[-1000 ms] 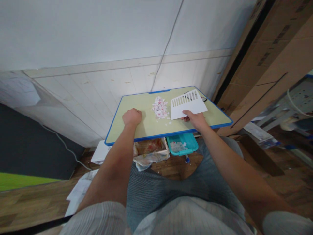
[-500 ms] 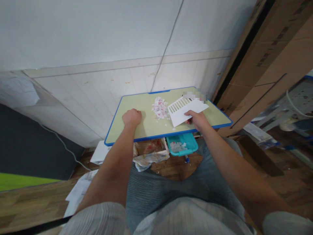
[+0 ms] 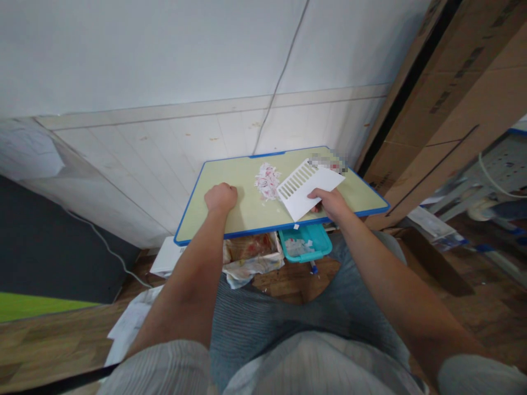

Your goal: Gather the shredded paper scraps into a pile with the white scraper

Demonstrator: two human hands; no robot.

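My right hand [image 3: 331,204] grips a white card [image 3: 307,196] with a row of slots cut along one side, thumb on top and fingers underneath. The card is held low over the table [image 3: 242,211], slanting, its near corner by the blue front edge. A small white paper scrap [image 3: 296,226] shows at that edge, just below the corner. Left of the card lies a pile of white and pink paper scraps [image 3: 267,181]. My left hand [image 3: 221,197] rests on the left part of the tabletop, closed in a fist; nothing shows sticking out of it.
Under the table's front edge hangs a teal bin [image 3: 308,257] with paper scraps in it, beside a paper-lined box [image 3: 253,266]. A wall with a cable [image 3: 284,68] rises behind the table. Tall cardboard boxes [image 3: 436,99] stand at the right. White papers [image 3: 134,323] lie at lower left.
My right hand and the card have moved slightly left and toward me. The small scrap near the front has slid to the table's edge. My left fist stays in place.
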